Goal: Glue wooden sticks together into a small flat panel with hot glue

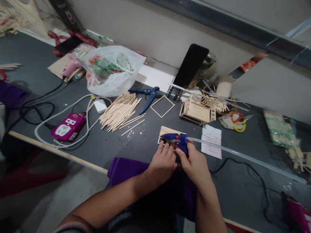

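My right hand [191, 158] is wrapped round a blue glue gun [178, 139] with a long clear glue stick [233, 152] running out of its back to the right. The gun's tip lies over the left part of a small panel of thin wooden sticks [170, 130] near the table's front. Beside the gun, my left hand [165, 160] rests with its fingertips at the panel's near edge; what those fingers hold, if anything, is hidden. A purple cloth [126, 166] lies under my forearms.
Behind are loose sticks [120, 111], a blue cutter [149, 100], a square stick frame [162, 106] and a wooden model [196, 110]. A magenta power strip [68, 127] with cables sits left. Right are paper [211, 141] and scissors [239, 124]; a phone [191, 64] stands behind.
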A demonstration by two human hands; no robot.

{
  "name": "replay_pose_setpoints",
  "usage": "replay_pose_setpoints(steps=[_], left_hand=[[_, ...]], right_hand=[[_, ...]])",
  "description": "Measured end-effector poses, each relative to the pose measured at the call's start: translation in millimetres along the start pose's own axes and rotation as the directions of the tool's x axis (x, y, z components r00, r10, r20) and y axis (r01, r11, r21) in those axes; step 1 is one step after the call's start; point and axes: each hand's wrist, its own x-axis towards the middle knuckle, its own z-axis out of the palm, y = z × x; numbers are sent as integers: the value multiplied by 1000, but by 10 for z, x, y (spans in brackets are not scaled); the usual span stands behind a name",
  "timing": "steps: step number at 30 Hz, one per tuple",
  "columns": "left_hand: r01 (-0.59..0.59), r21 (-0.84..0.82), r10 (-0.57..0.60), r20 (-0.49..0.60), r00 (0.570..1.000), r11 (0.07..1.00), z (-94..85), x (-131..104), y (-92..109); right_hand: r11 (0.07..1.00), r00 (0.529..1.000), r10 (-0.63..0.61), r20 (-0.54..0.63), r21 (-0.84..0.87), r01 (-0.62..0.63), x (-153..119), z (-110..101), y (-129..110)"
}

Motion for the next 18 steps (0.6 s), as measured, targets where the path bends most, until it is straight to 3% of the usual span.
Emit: replay_pose_setpoints(steps=[18], left_hand=[[8, -5, -8, 26, 1000, 1000, -12, 0, -5]], right_hand=[[997, 999, 39, -18, 70, -38, -18, 7, 16]])
